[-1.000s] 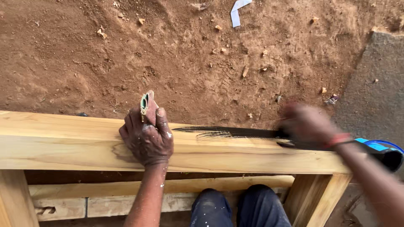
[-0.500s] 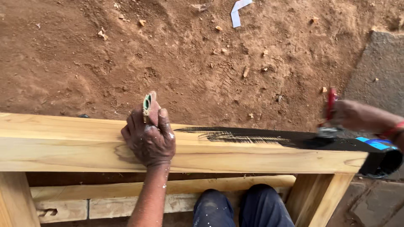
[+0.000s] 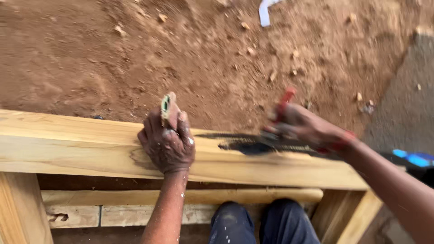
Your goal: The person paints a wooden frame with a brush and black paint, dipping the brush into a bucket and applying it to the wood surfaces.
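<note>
My left hand (image 3: 168,144) rests knuckles-up on the pale wooden plank (image 3: 68,144), fingers curled shut around a small green-and-cream object (image 3: 166,105) that pokes up past the far edge. The plank's long axis runs left to right before me. My right hand (image 3: 303,126), nearer the dark painted streak (image 3: 244,143), is closed on a red-handled brush (image 3: 284,103), touching the plank right of my left hand.

The person's left hand (image 3: 168,143) and forearm are showing white paint flecks; the right hand (image 3: 304,128) is wearing a red wristband; both arms are sleeveless, legs wearing dark blue trousers.
</note>
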